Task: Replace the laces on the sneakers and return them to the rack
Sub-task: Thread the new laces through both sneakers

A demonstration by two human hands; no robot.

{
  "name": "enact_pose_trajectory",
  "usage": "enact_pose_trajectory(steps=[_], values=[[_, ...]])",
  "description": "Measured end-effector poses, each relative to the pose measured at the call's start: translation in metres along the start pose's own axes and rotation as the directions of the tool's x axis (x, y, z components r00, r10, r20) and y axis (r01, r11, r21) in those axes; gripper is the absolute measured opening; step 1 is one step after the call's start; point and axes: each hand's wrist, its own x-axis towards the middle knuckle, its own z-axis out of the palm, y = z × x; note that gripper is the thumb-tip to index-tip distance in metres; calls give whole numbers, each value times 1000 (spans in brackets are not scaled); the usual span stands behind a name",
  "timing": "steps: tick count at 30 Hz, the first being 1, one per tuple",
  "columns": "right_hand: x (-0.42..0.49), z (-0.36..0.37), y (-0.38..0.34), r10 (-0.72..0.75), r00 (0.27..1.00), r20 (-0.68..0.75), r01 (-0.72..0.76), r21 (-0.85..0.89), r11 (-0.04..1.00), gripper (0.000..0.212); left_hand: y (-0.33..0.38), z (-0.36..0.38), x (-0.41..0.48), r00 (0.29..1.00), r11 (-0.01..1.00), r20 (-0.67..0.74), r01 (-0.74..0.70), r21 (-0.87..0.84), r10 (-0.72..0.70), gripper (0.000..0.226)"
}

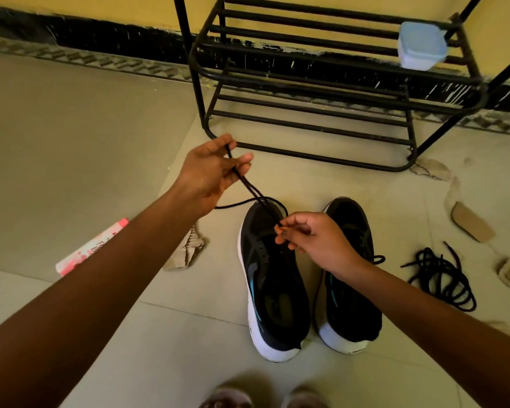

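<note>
The black metal rack (306,92) stood against the wall with a pale plastic tub (422,45) on one shelf. In front of it on the tiled floor, two black sneakers (273,278) with white soles sat side by side, toes toward the rack. The left hand (211,175) pinched a black lace (249,188) between thumb and fingers, raised above the left shoe's toe; the right hand (314,241) pinched the same lace lower down. A loose lace pile (442,276) lay to the right.
</note>
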Motion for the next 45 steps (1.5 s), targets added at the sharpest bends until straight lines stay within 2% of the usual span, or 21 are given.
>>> enact_pose_trajectory(steps=[2,3,4,5,6,7,8,9,10,11,13,14,16,18,20,22,26,30,37,45], values=[[-1,-4,7,7,999,-34,-8,-11,1000,15,-10,-9,4,997,955,-40,-58,291,73,52],[-1,-6,9,11,999,-46,-12,-22,1000,16,-14,-14,5,993,862,-30,-80,501,110,54],[-1,-7,11,15,998,-54,-16,-23,1000,16,-19,-18,4,992,667,9,-94,739,129,55],[-1,-7,13,16,998,-59,-17,-19,1000,17,-23,-20,2,992,394,78,-112,912,101,58],[-1,-7,13,17,998,-63,-18,-18,1000,17,-27,-22,-1,986,142,159,-164,976,45,61],[0,-6,15,15,998,-64,-16,-20,1000,17,-32,-21,-5,967,-22,256,-256,966,-17,63],[1,-4,15,9,998,-57,-10,-23,1000,16,-37,-19,-10,928,-100,365,-371,923,-69,64],[1,-1,16,0,999,-46,-1,-24,1000,15,-42,-17,-14,879,-105,466,-475,874,-103,62],[2,1,16,-9,999,-37,8,-25,1000,13,-48,-15,-18,834,-58,539,-547,835,-114,58],[3,4,16,-18,999,-32,18,-29,999,13,-53,-14,-20,813,33,575,-575,818,-96,52],[5,9,17,-22,999,-42,20,-35,999,13,-59,-13,-22,832,211,554,-535,818,-40,36],[5,11,17,-14,998,-55,12,-26,1000,13,-60,-15,-22,850,255,527,-507,824,-14,28],[4,13,19,23,997,-77,-22,15,1000,10,-62,-20,-20,875,247,484,-474,845,22,18],[3,13,23,65,996,-69,-63,32,998,5,-63,-27,-17,893,183,447,-447,875,45,13],[2,15,28,79,996,-51,-80,-19,997,8,-64,-35,-16,910,135,411,-414,900,52,13],[1,19,30,75,996,-39,-78,-94,993,14,-69,-42,-16,921,128,388,-390,912,45,13],[3,26,29,111,994,8,-107,-207,973,23,-86,-48,-17,953,295,294,-300,907,66,9],[8,31,32,141,990,22,-133,-207,969,21,-97,-45,-20,961,379,256,-277,883,106,12],[9,33,37,194,981,8,-192,-101,976,25,-106,-42,-23,950,306,283,-310,900,132,14],[10,34,38,208,978,15,-207,-58,977,25,-105,-42,-27,916,101,379,-393,914,134,15]])
